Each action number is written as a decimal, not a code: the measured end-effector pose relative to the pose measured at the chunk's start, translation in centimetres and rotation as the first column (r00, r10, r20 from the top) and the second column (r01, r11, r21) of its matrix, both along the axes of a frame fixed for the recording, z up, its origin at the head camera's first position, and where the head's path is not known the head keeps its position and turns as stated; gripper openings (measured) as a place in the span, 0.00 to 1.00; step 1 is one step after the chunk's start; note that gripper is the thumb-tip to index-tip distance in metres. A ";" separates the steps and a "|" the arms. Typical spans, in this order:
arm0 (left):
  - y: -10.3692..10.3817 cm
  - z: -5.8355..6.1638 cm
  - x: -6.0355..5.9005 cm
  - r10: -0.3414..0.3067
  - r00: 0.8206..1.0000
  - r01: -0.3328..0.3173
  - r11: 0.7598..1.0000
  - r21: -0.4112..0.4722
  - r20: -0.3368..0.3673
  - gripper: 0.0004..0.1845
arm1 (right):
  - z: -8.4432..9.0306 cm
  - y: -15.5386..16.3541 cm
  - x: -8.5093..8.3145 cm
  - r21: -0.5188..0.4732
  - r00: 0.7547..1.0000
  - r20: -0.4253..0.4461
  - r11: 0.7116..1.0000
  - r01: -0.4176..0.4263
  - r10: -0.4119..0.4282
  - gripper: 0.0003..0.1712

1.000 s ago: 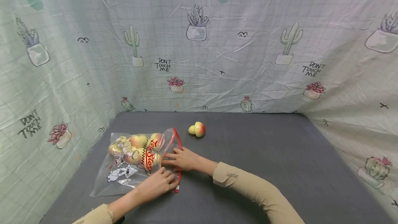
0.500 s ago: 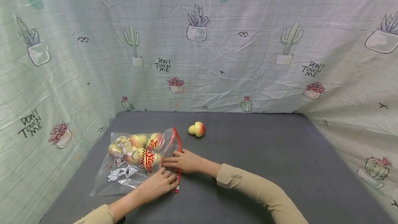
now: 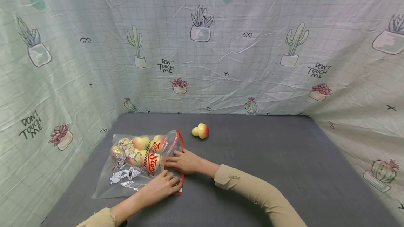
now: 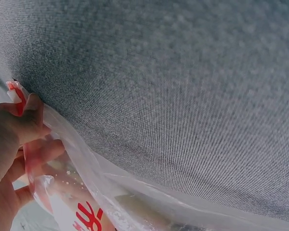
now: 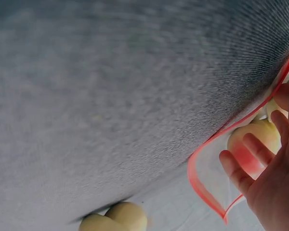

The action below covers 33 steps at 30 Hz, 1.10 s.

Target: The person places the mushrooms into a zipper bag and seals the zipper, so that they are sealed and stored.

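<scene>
A clear zip bag [image 3: 104, 185] with red edging and "Toy Story" lettering lies flat at the left of the table. Several yellow and red rounded pieces [image 3: 140, 143] show through its plastic. My left hand [image 3: 160, 187] pinches the near end of the bag's mouth between thumb and fingers; in the left wrist view the fingers [image 4: 50, 149] show behind the plastic. At the mouth, my right hand [image 3: 186, 162] reaches over the red edge with its fingers fairly straight. In the right wrist view those fingers [image 5: 236, 168] are spread beside the parted edge and grip no piece.
A loose yellow and red mushroom-shaped piece [image 3: 200, 131] lies on the dark grey table [image 3: 268, 157] beyond the bag's mouth. A cactus-print curtain [image 3: 221, 80] hangs along the back and both sides.
My right hand shifts slightly right, then back left toward the bag's mouth. My left hand stays on the edge. The bag and the loose piece keep their places.
</scene>
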<state>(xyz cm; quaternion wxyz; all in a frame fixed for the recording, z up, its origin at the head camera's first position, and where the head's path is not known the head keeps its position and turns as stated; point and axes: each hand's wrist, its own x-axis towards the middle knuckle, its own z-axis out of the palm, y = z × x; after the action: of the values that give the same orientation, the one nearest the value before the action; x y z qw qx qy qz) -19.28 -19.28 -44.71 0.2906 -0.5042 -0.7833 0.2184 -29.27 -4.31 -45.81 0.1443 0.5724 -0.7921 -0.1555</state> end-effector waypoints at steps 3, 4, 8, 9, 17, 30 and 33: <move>0.1 0.0 0.0 -0.001 1.000 0.001 1.000 0.005 0.002 0.17 | -0.1 -0.3 -0.1 0.005 1.000 -0.012 1.000 0.016 -0.016 0.23; 0.2 0.0 0.0 0.000 1.000 0.000 1.000 0.004 0.005 0.17 | -0.1 -0.4 0.0 0.006 1.000 -0.016 1.000 0.022 -0.022 0.23; 0.3 0.0 0.1 0.013 1.000 -0.013 1.000 -0.008 0.016 0.16 | -0.2 -0.8 0.0 0.014 0.998 -0.011 0.998 0.057 -0.057 0.23; 0.3 0.0 0.1 0.017 1.000 -0.016 1.000 -0.011 0.018 0.16 | -0.1 -0.9 0.0 0.016 0.998 -0.005 0.998 0.066 -0.065 0.23; 0.1 -0.4 -0.3 0.019 0.999 -0.018 1.000 -0.019 0.027 0.16 | 0.0 -0.7 -0.2 0.004 0.996 0.011 0.996 0.084 -0.084 0.25; 0.0 0.2 0.0 0.017 1.000 -0.017 0.999 -0.031 0.005 0.15 | 0.2 1.8 -0.8 -0.066 0.996 0.065 0.996 0.068 -0.064 0.26; 0.0 0.2 0.0 0.015 1.000 -0.014 0.999 -0.029 0.014 0.15 | 0.4 2.5 -1.1 -0.102 0.994 0.086 0.992 0.072 -0.064 0.26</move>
<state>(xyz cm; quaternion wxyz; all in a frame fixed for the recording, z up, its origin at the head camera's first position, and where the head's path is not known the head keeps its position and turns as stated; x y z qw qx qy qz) -19.28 -19.31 -44.51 0.2762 -0.5042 -0.7858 0.2281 -30.33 -1.77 -45.43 0.1357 0.5427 -0.8235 -0.0948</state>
